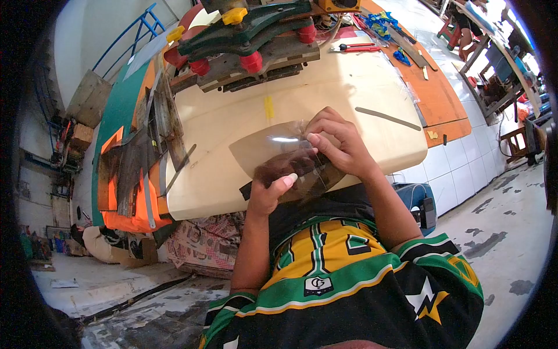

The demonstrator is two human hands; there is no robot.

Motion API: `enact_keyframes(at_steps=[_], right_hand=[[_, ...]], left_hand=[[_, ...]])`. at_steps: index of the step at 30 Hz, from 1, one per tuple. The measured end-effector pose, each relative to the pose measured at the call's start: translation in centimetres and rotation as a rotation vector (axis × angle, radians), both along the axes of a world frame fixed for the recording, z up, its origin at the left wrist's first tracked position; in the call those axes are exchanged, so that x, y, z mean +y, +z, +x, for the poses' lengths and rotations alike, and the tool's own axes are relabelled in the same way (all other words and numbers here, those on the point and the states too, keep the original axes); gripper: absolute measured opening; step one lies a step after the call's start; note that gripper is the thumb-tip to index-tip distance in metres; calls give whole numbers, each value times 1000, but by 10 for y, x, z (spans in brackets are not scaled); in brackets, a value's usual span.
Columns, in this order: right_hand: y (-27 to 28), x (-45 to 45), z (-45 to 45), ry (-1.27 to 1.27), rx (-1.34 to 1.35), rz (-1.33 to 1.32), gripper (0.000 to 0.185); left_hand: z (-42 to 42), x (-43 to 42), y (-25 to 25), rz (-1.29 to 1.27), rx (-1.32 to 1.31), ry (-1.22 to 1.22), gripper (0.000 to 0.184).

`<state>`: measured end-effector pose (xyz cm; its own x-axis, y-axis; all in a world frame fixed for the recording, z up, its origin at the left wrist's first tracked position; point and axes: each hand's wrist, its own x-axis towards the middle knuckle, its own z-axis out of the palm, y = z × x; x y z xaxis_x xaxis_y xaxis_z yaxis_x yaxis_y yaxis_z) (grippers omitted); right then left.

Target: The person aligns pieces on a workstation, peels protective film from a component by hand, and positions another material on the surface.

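A dark see-through sheet [250, 146] with a bright glare streak is held over the pale board [215, 128]. My left hand [273, 186] grips its near left part, the thumb on top and the fingers showing dimly through the sheet. My right hand [337, 142] pinches the far right edge between thumb and fingers. A darker strip lies along the sheet's near side, by my left thumb. A short yellow mark [269, 107] is on the board just beyond the sheet.
A machine with green arms [250, 35] and red knobs stands at the board's far edge. Red-handled pliers [356, 47] lie at the back right. A thin dark strip [387, 118] rests on the right. Dark sheets [131, 168] and orange cloth [139, 209] are left. A person sits far right.
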<state>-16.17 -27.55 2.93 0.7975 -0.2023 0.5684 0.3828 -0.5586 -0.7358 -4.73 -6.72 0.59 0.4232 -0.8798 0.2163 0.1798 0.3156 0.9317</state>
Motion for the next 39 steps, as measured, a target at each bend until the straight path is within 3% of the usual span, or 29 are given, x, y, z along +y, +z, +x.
enact_keyframes(at_steps=[2, 12, 20, 24, 32, 39], right_hand=[[-2, 4, 1, -17, -18, 157, 20], [1, 1, -1, -25, -22, 73, 22], [-4, 0, -4, 13, -35, 192, 21], [-1, 2, -4, 8, -19, 221, 20], [2, 4, 2, -296, -103, -10, 14], [-1, 4, 5, -459, -86, -37, 13]], left_hand=[[-2, 2, -1, 5, 77, 28, 55], [-6, 5, -2, 41, 101, 107, 66], [3, 10, -22, 182, 50, 153, 50], [-4, 3, 2, 115, 15, 115, 44], [-4, 5, -2, 91, 52, 65, 42], [1, 6, -5, 130, -29, 32, 35]])
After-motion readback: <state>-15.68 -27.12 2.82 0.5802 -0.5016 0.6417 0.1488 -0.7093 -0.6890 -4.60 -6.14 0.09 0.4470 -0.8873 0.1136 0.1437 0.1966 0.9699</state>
